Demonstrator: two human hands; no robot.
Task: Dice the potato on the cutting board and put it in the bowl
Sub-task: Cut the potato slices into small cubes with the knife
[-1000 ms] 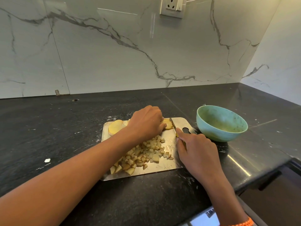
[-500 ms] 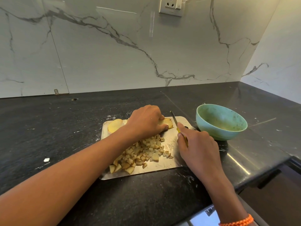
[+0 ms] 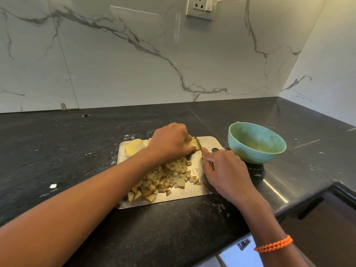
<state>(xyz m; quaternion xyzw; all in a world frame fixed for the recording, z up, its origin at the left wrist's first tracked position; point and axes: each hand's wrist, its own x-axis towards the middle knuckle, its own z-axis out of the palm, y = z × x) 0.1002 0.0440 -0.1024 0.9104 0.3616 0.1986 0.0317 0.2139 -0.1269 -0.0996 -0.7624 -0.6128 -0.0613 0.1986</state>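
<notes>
At the far left of the black countertop (image 3: 57, 151) a small white scrap (image 3: 53, 186) lay on its own, well apart from your work. Next came the steel cutting board (image 3: 192, 191), lying flat near the counter's front edge. On its far left corner sat a stack of uncut potato slices (image 3: 133, 149), pale yellow and just beside your left forearm. Your left hand (image 3: 170, 141) reached over the board with its fingers curled down, pinning a potato piece (image 3: 190, 146) against the steel at the far edge. The pile of diced potato (image 3: 165, 180) spread below that hand across the middle of the board, running toward its near left corner; none of it was in the bowl. Against the right side of the held piece stood the knife (image 3: 198, 144), its blade touching the potato and its yellow handle mostly hidden in your grip. Your right hand (image 3: 223, 166) was wrapped round that handle, forefinger stretched along it toward the blade. An orange braided bracelet (image 3: 273, 244) circled your right wrist. Just right of the board, on the counter, the light green bowl (image 3: 257, 142) stood upright, its inside smeared but holding no potato. Behind everything rose the marble backsplash (image 3: 134, 54), with a wall socket (image 3: 200, 7) above.
</notes>
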